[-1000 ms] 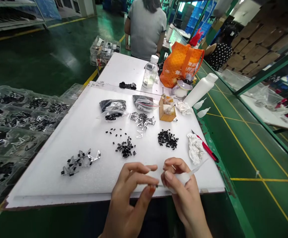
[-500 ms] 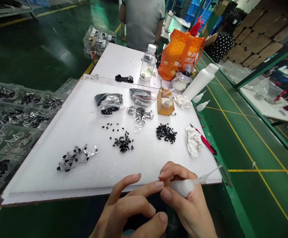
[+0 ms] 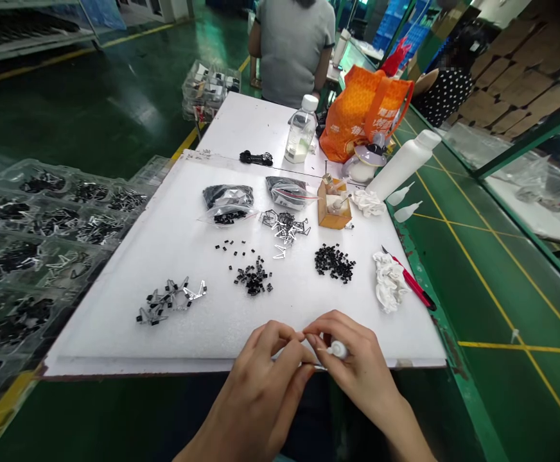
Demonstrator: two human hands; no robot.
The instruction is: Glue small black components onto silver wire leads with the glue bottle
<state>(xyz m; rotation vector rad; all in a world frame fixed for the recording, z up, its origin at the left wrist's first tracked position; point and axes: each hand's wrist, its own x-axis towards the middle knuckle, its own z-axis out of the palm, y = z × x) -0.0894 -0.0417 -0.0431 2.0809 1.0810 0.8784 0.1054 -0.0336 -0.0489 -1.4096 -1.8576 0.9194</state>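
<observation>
My left hand (image 3: 263,378) and my right hand (image 3: 357,369) meet at the near edge of the white foam board (image 3: 130,289). The right hand's fingers are wrapped round a small white squeeze bottle (image 3: 338,350), with only its rounded end showing. The left hand's thumb and fingers are pinched together against the right hand's fingertips on a thin metal piece (image 3: 316,367), mostly hidden. Ahead on the board lie a cluster of assembled metal clips (image 3: 169,300), a pile of small black parts (image 3: 253,279) and another black pile (image 3: 334,262).
A crumpled white cloth (image 3: 388,289) and a red knife (image 3: 412,287) lie at the board's right edge. Further back are bagged parts (image 3: 227,204), a small cardboard box (image 3: 332,206), a clear bottle (image 3: 301,131), an orange bag (image 3: 364,112). Clear trays (image 3: 29,237) of parts sit left. A person in grey (image 3: 293,48) stands beyond.
The squeeze bottle has turned so its long nozzle no longer points right. Both hands have closed together, fingertips now touching. The view has shifted slightly.
</observation>
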